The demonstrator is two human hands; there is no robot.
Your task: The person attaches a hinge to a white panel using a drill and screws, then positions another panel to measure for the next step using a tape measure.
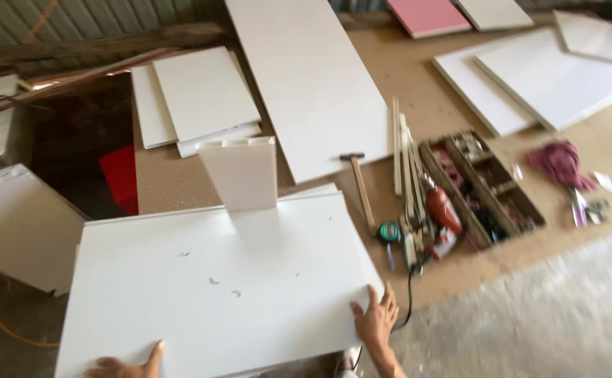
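Work in hand: a large white panel [208, 280] is lying flat in front of the person, with both hands at its near edge.
Left hand [127, 365]: resting at the panel's near-left edge, thumb up on the face; whether the fingers are curling under cannot be told.
Right hand [374, 320]: fingers spread open, pressing on the panel's near-right corner.
Done so far: a small white board [241, 175] is standing upright at the panel's far edge, judged already joined or propped there.
Left to do: the hammer [359, 183] and the red power drill [443, 218] are lying unused beside the panel; several white boards [201, 98] are waiting apart.
Materials: smooth, matte white laminate; a few small dark marks are showing on the face.
Surroundings: brown fibreboard tabletop [418, 77], wooden tool tray [484, 189], thin wooden strips [398, 147], pink rag [561, 164].
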